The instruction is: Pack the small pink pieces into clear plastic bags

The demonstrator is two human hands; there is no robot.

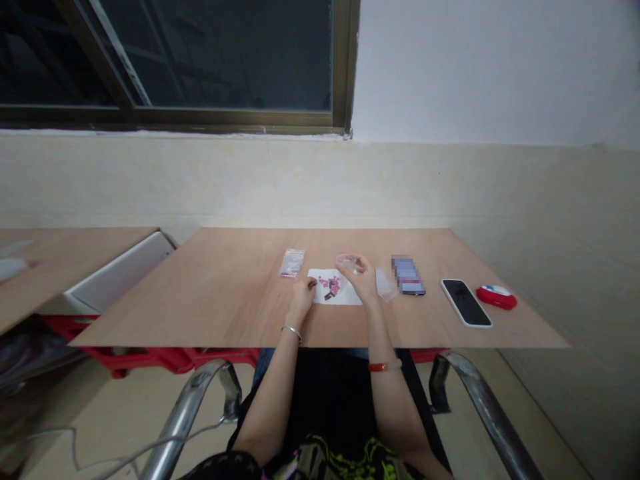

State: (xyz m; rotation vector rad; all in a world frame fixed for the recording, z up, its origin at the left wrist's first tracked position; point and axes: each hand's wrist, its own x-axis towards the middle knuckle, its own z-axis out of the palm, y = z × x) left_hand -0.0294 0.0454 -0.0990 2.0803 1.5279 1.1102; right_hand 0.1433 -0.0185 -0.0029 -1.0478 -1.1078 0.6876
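Observation:
A white sheet (340, 298) lies on the wooden table in front of me, with small pink pieces (331, 285) and a few dark brown bits (331, 295) on it. At the sheet's left edge, my left hand (301, 298) has its fingers pinched together; something small and dark shows at the fingertips, too small to name. My right hand (364, 280) grips a clear plastic container (345, 261) over the sheet's far right corner. Just right of that hand lies a translucent plastic bag (386, 285).
A clear packet (293, 263) lies behind my left hand. To the right are a phone with a lit, blurred screen (408, 275), a white-edged phone (466, 303) and a red case (496, 297). Metal armrests (187, 407) flank me below the table (225, 287).

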